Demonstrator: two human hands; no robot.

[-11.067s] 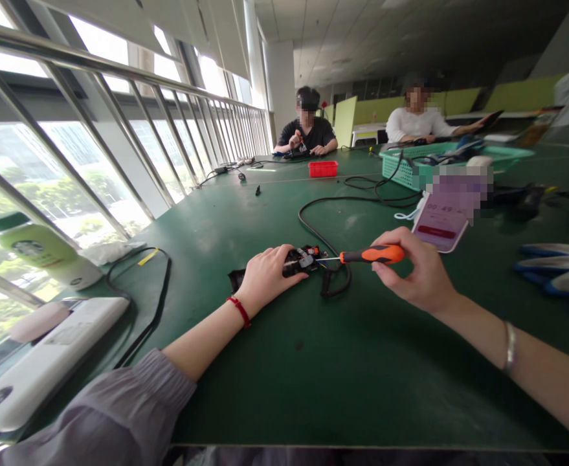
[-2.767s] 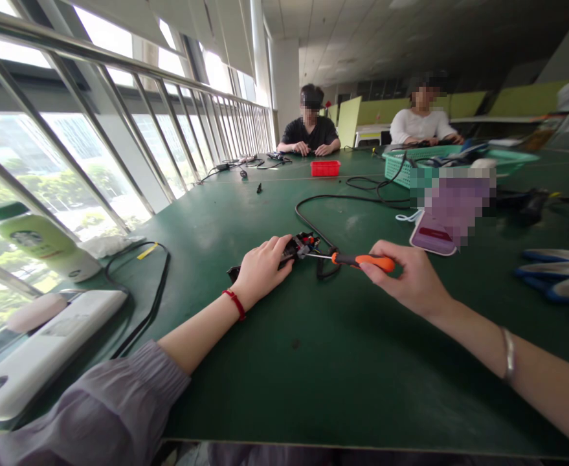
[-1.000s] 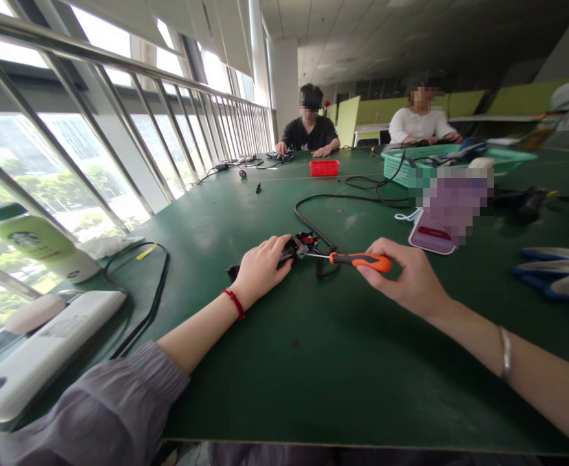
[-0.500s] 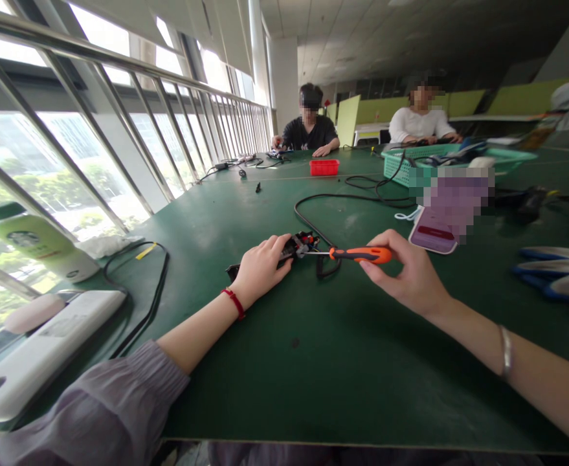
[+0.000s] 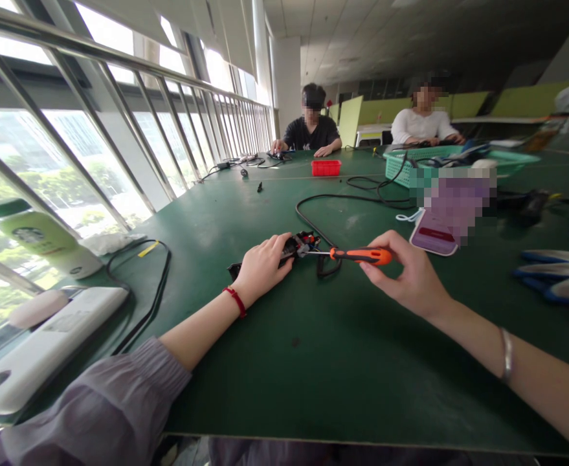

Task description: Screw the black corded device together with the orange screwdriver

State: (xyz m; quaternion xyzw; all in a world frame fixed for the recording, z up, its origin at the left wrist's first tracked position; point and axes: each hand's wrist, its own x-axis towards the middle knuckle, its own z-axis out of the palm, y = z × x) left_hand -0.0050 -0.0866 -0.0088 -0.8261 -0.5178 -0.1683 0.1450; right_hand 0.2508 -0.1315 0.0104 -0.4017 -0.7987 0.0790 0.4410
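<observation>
1. Far left of the left hand's grip, a metal railing runs along bright windows; nearer that grip stand a green-capped bottle and a white case.
2. Under both grips spreads a dark green tabletop. Beyond them sit a person in black and, farther right, a person in white.
3. The left hand is clamped over a black device, which slants away to the right, its open, wired end facing the right hand.
4. Right of that end, the right hand's fingers are closed on an orange-and-black screwdriver. Its long axis runs nearly crosswise, shaft pointing left into the device; exact tip contact is too small to tell.
5. Just beyond the right grip lies a phone; farther right, gloves.
</observation>
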